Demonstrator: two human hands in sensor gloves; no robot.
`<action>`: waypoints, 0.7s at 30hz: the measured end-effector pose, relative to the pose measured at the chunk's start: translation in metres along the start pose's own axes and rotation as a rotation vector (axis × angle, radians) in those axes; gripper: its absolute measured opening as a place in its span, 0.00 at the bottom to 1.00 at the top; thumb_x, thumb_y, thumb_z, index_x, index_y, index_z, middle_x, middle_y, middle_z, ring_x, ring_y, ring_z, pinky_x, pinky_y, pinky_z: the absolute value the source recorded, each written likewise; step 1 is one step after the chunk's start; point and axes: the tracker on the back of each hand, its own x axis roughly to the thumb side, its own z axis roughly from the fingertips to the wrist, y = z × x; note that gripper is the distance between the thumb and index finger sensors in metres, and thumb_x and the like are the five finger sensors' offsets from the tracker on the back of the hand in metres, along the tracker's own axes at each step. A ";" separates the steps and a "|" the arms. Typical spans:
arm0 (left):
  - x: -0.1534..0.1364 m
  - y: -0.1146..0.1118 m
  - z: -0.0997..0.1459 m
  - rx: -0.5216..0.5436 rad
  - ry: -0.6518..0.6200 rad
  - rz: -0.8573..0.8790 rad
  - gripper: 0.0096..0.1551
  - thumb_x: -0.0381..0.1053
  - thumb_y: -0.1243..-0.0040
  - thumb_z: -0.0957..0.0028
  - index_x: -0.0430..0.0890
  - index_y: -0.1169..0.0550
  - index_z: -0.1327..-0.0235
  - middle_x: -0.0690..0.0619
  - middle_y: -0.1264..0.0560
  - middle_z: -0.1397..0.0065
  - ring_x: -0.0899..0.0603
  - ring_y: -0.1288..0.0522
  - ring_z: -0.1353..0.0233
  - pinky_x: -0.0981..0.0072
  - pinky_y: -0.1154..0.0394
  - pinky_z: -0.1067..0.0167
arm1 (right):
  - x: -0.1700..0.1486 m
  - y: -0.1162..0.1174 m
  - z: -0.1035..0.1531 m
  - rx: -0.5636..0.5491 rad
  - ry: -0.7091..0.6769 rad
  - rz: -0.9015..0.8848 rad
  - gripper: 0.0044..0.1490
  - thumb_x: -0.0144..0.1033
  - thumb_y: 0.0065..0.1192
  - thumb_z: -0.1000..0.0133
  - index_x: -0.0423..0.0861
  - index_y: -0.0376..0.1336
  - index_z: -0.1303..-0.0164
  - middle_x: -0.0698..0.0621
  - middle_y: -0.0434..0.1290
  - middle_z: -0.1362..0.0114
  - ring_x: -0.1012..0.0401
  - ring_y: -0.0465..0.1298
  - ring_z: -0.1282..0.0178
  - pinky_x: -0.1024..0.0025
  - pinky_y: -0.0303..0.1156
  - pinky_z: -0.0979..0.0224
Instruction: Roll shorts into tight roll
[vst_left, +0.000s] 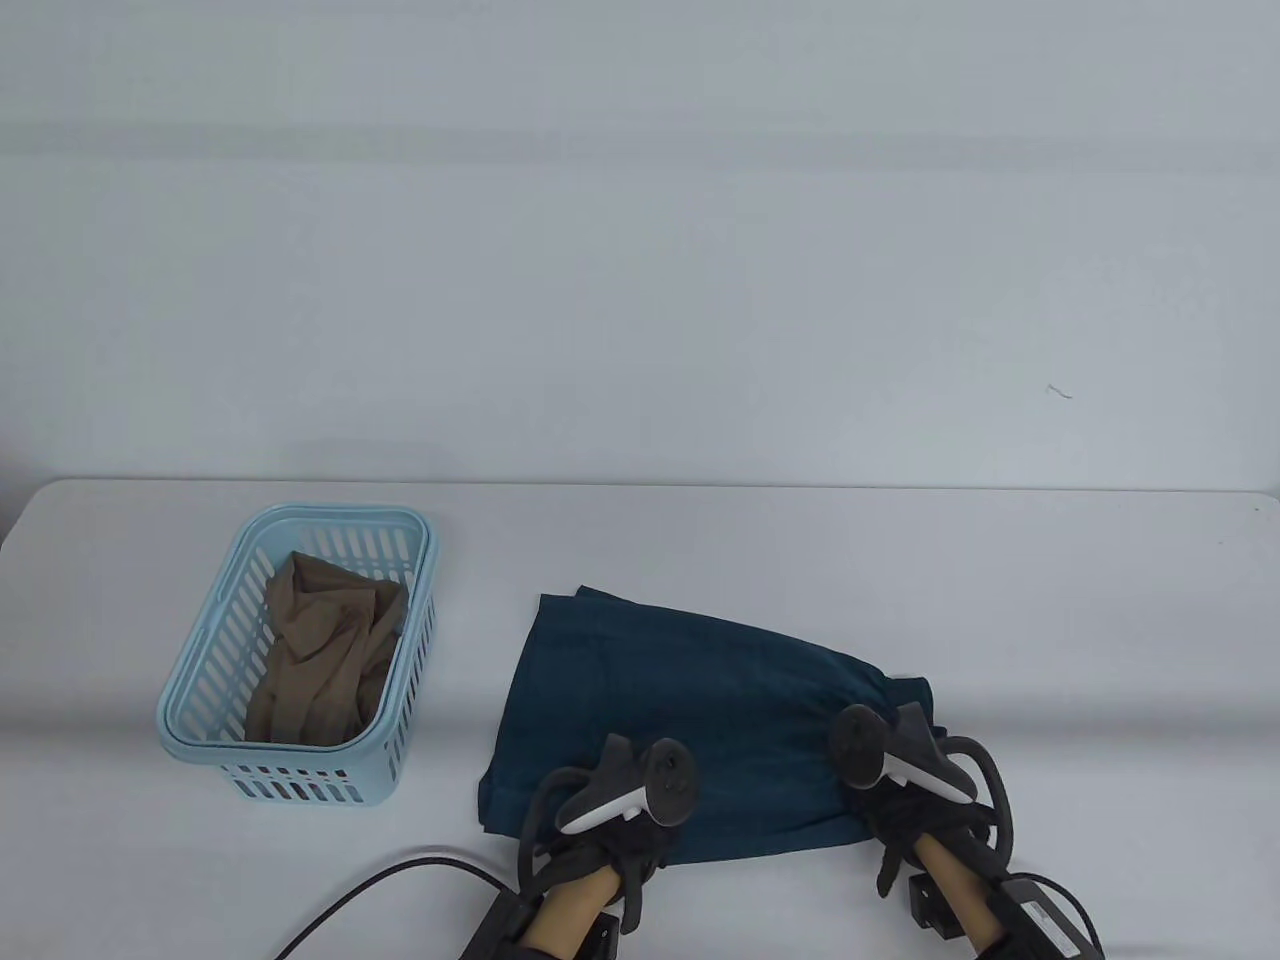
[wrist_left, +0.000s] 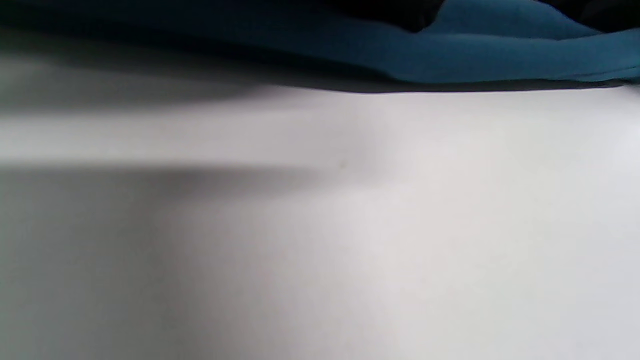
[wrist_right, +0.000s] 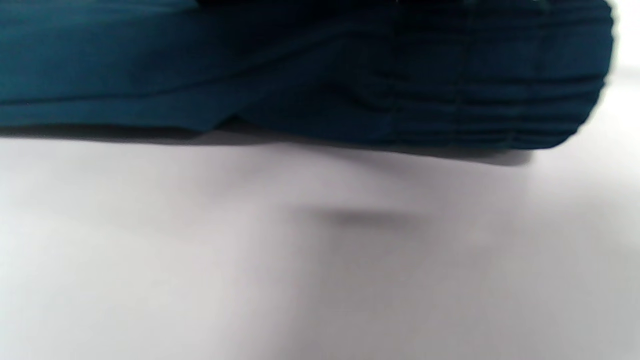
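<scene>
White bench (vst_left: 800, 540) is carrying teal shorts (vst_left: 700, 700) lying flat, long axis left-right; both hands (vst_left: 620, 800) (vst_left: 900, 790) are resting on them, grip hidden.

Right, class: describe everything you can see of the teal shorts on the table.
The shorts are dark teal woven-looking cloth, folded flat on the white table, not yet rolled. The gathered waistband lies at the right end. The left hand and right hand rest over the near edge; their fingers are hidden.
</scene>
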 end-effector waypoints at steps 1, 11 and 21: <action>0.000 0.001 0.000 -0.004 0.003 0.004 0.36 0.52 0.55 0.38 0.41 0.45 0.20 0.37 0.51 0.15 0.25 0.51 0.18 0.25 0.60 0.32 | 0.000 0.000 0.000 0.003 -0.001 0.000 0.35 0.39 0.48 0.37 0.42 0.52 0.19 0.39 0.53 0.14 0.39 0.49 0.14 0.35 0.47 0.20; 0.006 0.015 -0.009 -0.083 0.063 -0.045 0.35 0.55 0.58 0.38 0.41 0.42 0.21 0.36 0.48 0.16 0.25 0.47 0.18 0.24 0.59 0.31 | -0.005 -0.007 0.001 0.056 0.007 -0.034 0.33 0.39 0.47 0.37 0.43 0.55 0.21 0.39 0.56 0.15 0.40 0.51 0.15 0.36 0.47 0.20; 0.009 0.028 -0.024 -0.128 0.147 -0.051 0.35 0.57 0.60 0.39 0.39 0.38 0.24 0.35 0.45 0.16 0.24 0.44 0.18 0.24 0.58 0.30 | 0.004 -0.011 0.012 0.115 -0.003 0.011 0.30 0.39 0.48 0.37 0.43 0.60 0.25 0.40 0.62 0.19 0.41 0.59 0.19 0.38 0.50 0.20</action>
